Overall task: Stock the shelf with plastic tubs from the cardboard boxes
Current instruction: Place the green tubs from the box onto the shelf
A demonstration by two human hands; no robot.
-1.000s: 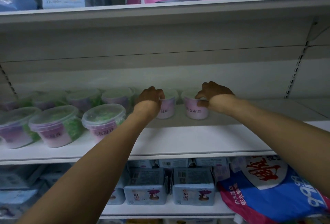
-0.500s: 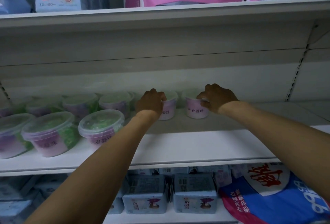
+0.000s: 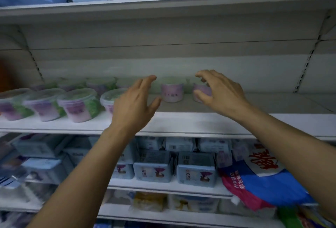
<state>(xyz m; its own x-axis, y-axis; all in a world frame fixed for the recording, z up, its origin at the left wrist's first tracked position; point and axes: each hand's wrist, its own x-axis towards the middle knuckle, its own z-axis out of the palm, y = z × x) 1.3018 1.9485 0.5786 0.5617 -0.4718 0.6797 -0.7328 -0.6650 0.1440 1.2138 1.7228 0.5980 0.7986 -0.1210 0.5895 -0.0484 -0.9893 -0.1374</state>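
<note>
Open shelf [image 3: 272, 104] rt of rear tubs [image 3: 171, 91]; left prob. full w/ front tubs [image 3: 78, 104]

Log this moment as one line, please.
left hand: open, empty | right hand: open, empty | tub between hands: upright on shelf | tub behind right hand: upright

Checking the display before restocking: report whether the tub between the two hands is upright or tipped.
Upright. The tub between left hand and right hand sits flat on the shelf, lid on top, label level.

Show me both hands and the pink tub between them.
left hand [image 3: 133, 107]: head view, back of the hand.
right hand [image 3: 221, 94]: head view, back of the hand.
pink tub [image 3: 171, 92]: head view, its label.
</note>
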